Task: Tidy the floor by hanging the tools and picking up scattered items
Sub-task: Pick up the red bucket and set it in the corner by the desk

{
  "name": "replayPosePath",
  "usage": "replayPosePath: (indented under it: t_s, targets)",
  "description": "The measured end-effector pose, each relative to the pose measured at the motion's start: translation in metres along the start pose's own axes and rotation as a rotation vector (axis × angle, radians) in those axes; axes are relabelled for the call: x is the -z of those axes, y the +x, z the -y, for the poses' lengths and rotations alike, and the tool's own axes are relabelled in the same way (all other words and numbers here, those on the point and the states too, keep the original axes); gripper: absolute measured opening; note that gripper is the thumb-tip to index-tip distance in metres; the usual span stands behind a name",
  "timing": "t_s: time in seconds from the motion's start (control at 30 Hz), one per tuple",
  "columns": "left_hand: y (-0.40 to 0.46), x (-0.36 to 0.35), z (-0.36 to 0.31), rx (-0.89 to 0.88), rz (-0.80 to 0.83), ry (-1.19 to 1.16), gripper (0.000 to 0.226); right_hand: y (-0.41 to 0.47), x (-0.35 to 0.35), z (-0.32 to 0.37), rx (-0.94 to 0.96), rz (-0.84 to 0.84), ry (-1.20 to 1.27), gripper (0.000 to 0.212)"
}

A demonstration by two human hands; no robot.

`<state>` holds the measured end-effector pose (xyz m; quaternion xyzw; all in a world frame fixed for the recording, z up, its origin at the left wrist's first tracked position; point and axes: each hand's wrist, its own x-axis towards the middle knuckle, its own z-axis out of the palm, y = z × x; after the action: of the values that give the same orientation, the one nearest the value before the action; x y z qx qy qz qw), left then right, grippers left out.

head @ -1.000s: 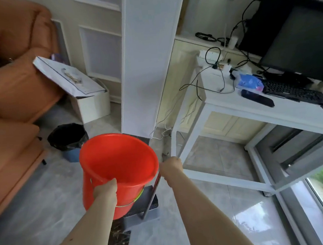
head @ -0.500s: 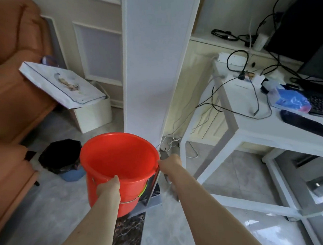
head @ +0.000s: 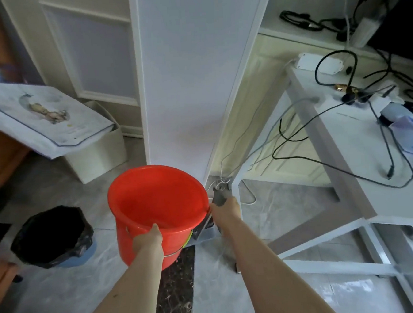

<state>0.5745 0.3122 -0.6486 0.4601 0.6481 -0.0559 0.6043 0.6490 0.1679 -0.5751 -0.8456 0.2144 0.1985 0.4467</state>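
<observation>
- Left hand (head: pixel 148 238) — fingers curled over near rim of red bucket (head: pixel 155 204).
- Right hand (head: pixel 225 210) — closed round a grey handle (head: pixel 219 197), perhaps a brush's.

Bucket (head: pixel 155 204) sits between bin (head: pixel 52 238) at left and table (head: pixel 342 151) at right.

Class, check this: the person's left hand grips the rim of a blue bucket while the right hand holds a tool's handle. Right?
Not quite. The head view shows the bucket is red, not blue. The left hand does grip its rim, and the right hand holds a tool's handle.
</observation>
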Motion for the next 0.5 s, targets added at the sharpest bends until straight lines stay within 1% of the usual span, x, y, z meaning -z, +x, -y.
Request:
replayPosePath:
  t_s: [0.1, 0.23, 0.33, 0.43, 0.5]
  targets:
    - [0.021, -0.019, -0.02, 0.0, 0.034, 0.022, 0.052, 0.024, -0.009, 0.011, -0.02, -0.048, -0.003, 0.045]
    - [0.045, -0.038, -0.039, -0.057, 0.009, 0.041, 0.045, 0.05, -0.02, 0.021, -0.064, -0.095, 0.02, 0.044]
    - [0.054, -0.046, -0.049, -0.095, -0.035, 0.131, 0.048, 0.063, -0.028, 0.024, -0.092, -0.123, 0.02, 0.042]
    - [0.062, -0.055, -0.056, -0.13, -0.089, 0.215, 0.051, 0.076, -0.036, 0.023, -0.095, -0.106, 0.006, 0.044]
    - [0.069, -0.059, -0.059, -0.14, -0.082, 0.211, 0.051, 0.082, -0.038, 0.021, -0.075, -0.093, -0.019, 0.048]
